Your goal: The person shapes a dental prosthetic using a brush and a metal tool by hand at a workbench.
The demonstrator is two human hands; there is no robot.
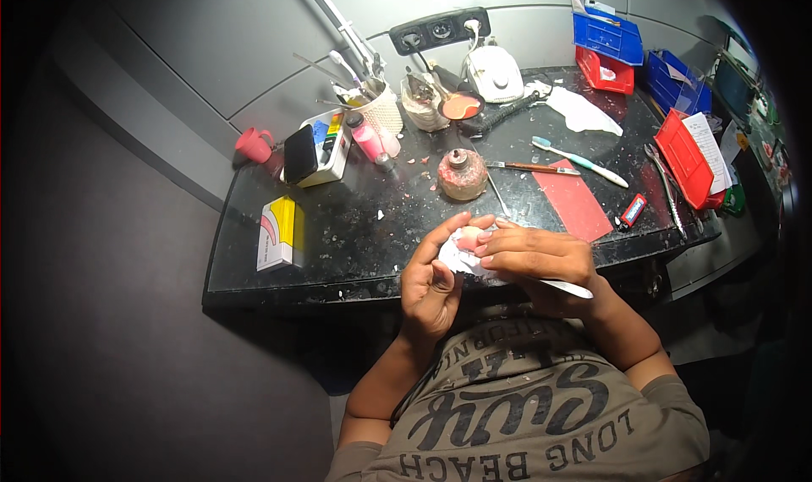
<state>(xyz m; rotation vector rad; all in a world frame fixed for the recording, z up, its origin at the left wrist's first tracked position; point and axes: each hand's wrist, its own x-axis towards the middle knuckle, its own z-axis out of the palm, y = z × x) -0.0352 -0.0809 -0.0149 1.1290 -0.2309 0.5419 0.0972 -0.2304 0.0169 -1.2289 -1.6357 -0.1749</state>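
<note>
Near the front edge of the bench, my left hand cups a white plaster dental cast with a smooth pink patch on it, apparently wax. My right hand lies across from the other side, fingers bent over the pink patch. Out from under my right palm sticks a slim white handle; its other end is hidden by the fingers. Just beyond my hands stand a stained round glass burner bottle and a thin metal instrument.
On the black bench lie a pink wax sheet, a toothbrush, a brown-handled tool, a lighter and metal pliers. A yellow-and-white box stands left, a pink bottle behind. Red bin right.
</note>
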